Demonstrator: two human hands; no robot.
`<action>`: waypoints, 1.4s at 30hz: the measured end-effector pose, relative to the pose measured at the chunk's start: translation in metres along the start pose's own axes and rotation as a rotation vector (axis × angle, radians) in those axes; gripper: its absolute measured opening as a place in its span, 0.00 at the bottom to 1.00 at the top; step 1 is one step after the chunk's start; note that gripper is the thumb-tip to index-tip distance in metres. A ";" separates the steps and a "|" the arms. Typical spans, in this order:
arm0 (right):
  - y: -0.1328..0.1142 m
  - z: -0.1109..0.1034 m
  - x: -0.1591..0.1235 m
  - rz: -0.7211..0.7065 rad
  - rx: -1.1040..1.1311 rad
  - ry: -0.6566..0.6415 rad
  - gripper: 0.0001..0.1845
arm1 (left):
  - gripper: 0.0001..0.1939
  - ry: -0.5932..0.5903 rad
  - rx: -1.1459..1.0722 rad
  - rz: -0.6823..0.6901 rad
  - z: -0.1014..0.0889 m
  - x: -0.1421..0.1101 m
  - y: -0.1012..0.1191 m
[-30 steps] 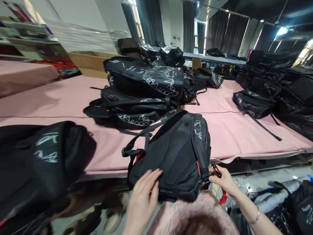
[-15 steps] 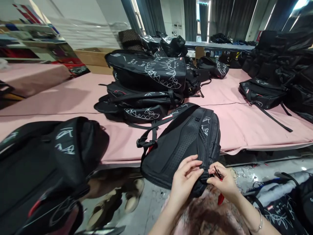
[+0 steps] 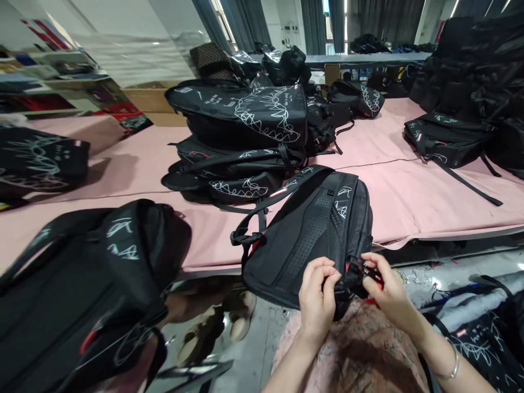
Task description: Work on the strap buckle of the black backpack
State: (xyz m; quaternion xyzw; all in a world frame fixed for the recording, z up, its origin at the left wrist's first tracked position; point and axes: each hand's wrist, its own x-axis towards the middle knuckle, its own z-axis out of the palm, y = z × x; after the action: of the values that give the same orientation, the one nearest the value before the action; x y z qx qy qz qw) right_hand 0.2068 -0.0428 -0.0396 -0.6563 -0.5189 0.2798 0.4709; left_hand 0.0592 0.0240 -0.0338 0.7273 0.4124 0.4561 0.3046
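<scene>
A black backpack [image 3: 311, 234] with white scribble print lies back-side up, hanging over the front edge of the pink table [image 3: 409, 202]. My left hand [image 3: 317, 297] pinches the bag's lower right corner with closed fingers. My right hand [image 3: 388, 292] is closed on the same corner, on a black strap or buckle, and holds a small red-handled tool, mostly hidden.
A stack of similar black backpacks [image 3: 241, 136] sits behind on the table. Another backpack [image 3: 85, 284] lies at the near left, one more [image 3: 446, 142] at the far right, and dark bags are piled along the right. Shoes [image 3: 221, 322] are on the floor below.
My left hand moved from flat on the bag's back over to the lower right corner, joining the right hand. The view has shifted slightly left and down.
</scene>
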 end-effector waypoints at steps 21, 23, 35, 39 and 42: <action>-0.015 -0.031 0.012 -0.462 -0.652 -0.171 0.09 | 0.09 -0.010 -0.215 -0.264 0.008 -0.002 -0.003; -0.013 -0.033 0.017 -0.445 -0.592 -0.207 0.08 | 0.09 -0.022 -0.280 -0.322 0.007 -0.001 -0.004; -0.009 -0.031 0.024 -0.330 -0.355 -0.224 0.07 | 0.17 -0.002 -0.728 -0.632 0.005 0.003 -0.002; 0.008 -0.015 0.000 -0.008 0.099 -0.171 0.15 | 0.22 -0.011 -1.041 -0.781 0.000 0.013 0.000; 0.019 0.011 -0.018 0.042 0.173 -0.168 0.26 | 0.19 -0.057 -1.031 -0.826 0.001 0.017 0.003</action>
State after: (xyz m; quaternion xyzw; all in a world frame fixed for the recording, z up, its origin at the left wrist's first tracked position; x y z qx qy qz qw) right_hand 0.1995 -0.0563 -0.0633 -0.5984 -0.5164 0.3872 0.4746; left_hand 0.0650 0.0374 -0.0243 0.2820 0.3780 0.4213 0.7747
